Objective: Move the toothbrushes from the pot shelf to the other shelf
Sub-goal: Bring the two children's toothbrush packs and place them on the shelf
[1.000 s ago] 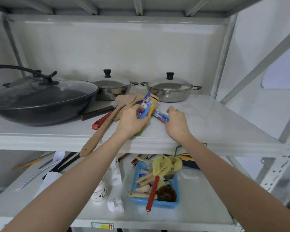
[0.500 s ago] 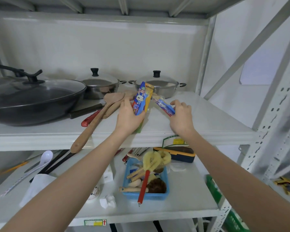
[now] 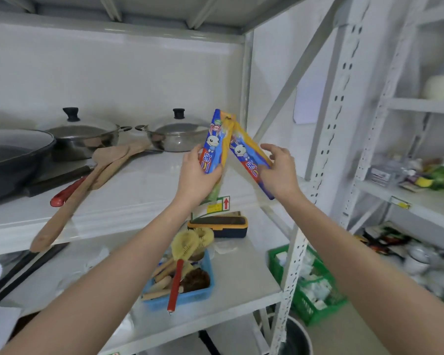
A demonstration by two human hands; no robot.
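My left hand (image 3: 196, 176) grips a packaged toothbrush (image 3: 213, 142), a blue and yellow pack with a rabbit on it, held nearly upright above the pot shelf (image 3: 144, 190). My right hand (image 3: 280, 172) holds a second toothbrush pack (image 3: 244, 153) of the same print, tilted so its top leans against the first. Both packs are lifted off the shelf surface, near its right end. A second shelving unit (image 3: 418, 198) stands to the right.
On the pot shelf sit a black wok (image 3: 13, 157), two lidded steel pots (image 3: 85, 135) (image 3: 176, 135), wooden spatulas (image 3: 87, 183) and a red-handled tool (image 3: 67, 194). Below, a blue basket (image 3: 190, 295) holds brushes. A perforated upright post (image 3: 326, 160) divides the two racks.
Both hands have lifted the toothbrush packs off the pot shelf and raised them. The view has swung right, bringing the other shelving unit into sight.
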